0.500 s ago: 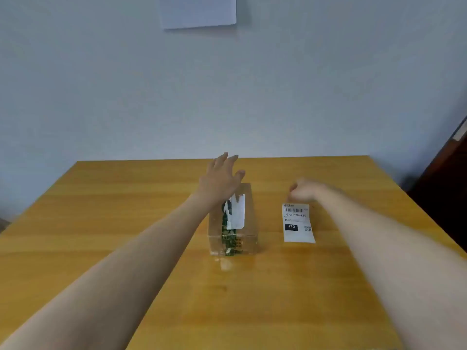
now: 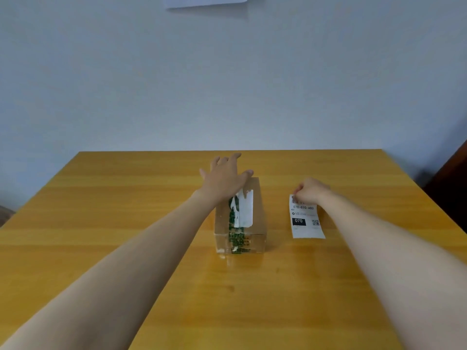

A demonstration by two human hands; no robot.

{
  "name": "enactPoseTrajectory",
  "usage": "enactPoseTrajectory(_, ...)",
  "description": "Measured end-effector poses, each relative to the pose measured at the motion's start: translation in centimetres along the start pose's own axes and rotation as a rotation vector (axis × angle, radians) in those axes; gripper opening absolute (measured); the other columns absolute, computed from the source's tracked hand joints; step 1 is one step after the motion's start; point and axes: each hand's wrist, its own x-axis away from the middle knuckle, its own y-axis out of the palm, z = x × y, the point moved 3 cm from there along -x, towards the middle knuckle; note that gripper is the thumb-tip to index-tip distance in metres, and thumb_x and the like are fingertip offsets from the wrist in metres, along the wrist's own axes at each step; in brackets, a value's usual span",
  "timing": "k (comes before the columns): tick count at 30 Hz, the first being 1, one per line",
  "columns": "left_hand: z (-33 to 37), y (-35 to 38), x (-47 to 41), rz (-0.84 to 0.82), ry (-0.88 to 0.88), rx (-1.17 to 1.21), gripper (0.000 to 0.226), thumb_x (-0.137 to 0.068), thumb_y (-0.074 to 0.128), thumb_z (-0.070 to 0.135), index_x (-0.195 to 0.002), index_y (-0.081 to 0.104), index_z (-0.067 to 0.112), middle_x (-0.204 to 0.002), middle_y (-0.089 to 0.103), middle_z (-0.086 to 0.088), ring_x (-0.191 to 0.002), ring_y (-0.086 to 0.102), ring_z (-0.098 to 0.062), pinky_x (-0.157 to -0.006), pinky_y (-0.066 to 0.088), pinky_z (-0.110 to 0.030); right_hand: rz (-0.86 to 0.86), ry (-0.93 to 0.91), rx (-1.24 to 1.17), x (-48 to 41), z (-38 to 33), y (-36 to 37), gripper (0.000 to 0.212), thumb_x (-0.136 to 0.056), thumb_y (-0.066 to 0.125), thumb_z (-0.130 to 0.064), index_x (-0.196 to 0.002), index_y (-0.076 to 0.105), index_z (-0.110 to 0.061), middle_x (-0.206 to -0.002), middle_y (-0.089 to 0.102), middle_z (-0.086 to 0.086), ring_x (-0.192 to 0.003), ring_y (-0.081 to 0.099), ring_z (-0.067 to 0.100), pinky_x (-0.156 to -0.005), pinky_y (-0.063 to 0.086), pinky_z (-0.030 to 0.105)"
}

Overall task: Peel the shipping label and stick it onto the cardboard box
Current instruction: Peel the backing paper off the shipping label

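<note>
At bench centre: cardboard box (image 2: 259, 215), oblong, long axis running away from the viewer, standing flat on the yellow wooden bench (image 2: 126, 223). Its top carries a torn white label remnant (image 2: 246, 210) and a strip of green-printed tape (image 2: 236, 239) that runs down the near end face.

Right of the box, apart from it: shipping label (image 2: 307, 223), white, lying flat on the bench, printed with a barcode, "070-070-A80", a black "070" block and a QR code.

Left hand (image 2: 225, 179): fingers (image 2: 233, 157) straight and spread, released, palm over the far end of the box top, thumb along its far edge.

Right hand (image 2: 312, 189): fingers (image 2: 298, 189) clenched, knuckles up, tips at the label's far left corner; the hand covers the label's far edge. Whether the tips actually nip the paper cannot be told.

Background: pale wall (image 2: 227, 84) with a white sheet of paper (image 2: 204, 1) at top; dark furniture (image 2: 452, 193) at the right edge.
</note>
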Motion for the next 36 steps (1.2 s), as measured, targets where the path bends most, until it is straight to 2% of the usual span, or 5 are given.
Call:
enactPoseTrajectory(7,0.4,-3.8,-0.2,0.098,0.129,0.202,0.053,-0.093,0.062,0.058,-0.136,0.063,0.028,-0.139,0.064,0.004,-0.136,0.051,-0.023,-0.111,0.043,-0.054,0.264,-0.197,-0.354,1.6,-4.9,-4.2,0.009,-0.099,0.065,-0.032,-0.099,0.072,-0.026,-0.122,0.071,0.002,-0.124,0.06,0.03,-0.104,0.05,0.045)
enactPoseTrajectory(11,1.2,-6.3,0.6,0.167,0.146,0.254,0.042,-0.095,0.065,0.051,-0.13,0.067,0.028,-0.139,0.064,0.007,-0.135,0.053,-0.02,-0.111,0.045,-0.051,0.473,-0.402,-0.488,4.5,-9.1,-7.8,0.012,-0.102,0.061,-0.026,-0.098,0.072,-0.025,-0.13,0.063,0.0,-0.129,0.052,0.025,-0.084,0.051,0.028)
enactPoseTrajectory(16,1.8,-9.4,1.8,0.274,0.139,0.376,0.039,-0.096,0.068,0.045,-0.13,0.067,0.027,-0.135,0.066,0.011,-0.133,0.055,-0.014,-0.11,0.045,-0.041,0.544,-0.591,-0.478,7.1,-13.6,-10.4,0.017,-0.102,0.06,-0.026,-0.093,0.071,-0.034,-0.127,0.062,0.0,-0.13,0.047,0.03,-0.11,0.04,0.044)
enactPoseTrajectory(28,2.3,-13.5,3.7,0.349,0.113,0.512,0.009,-0.09,0.074,0.037,-0.082,0.075,0.033,-0.083,0.075,0.016,-0.082,0.069,-0.007,-0.072,0.052,-0.029,0.458,-0.779,-0.538,11.5,-18.0,-11.1,0.022,-0.1,0.062,-0.019,-0.089,0.072,-0.036,-0.12,0.06,-0.011,-0.135,0.042,0.025,-0.11,0.039,0.041)
enactPoseTrajectory(36,1.9,-13.9,4.5,0.426,0.056,0.469,0.015,-0.093,0.069,0.035,-0.083,0.075,0.027,-0.084,0.074,0.015,-0.084,0.067,-0.007,-0.07,0.053,-0.03,0.642,-0.792,-0.487,11.8,-17.6,-11.1,0.016,-0.09,0.078,-0.029,-0.097,0.065,-0.024,-0.087,0.055,-0.004,-0.079,0.049,0.011,-0.07,0.041,0.027)
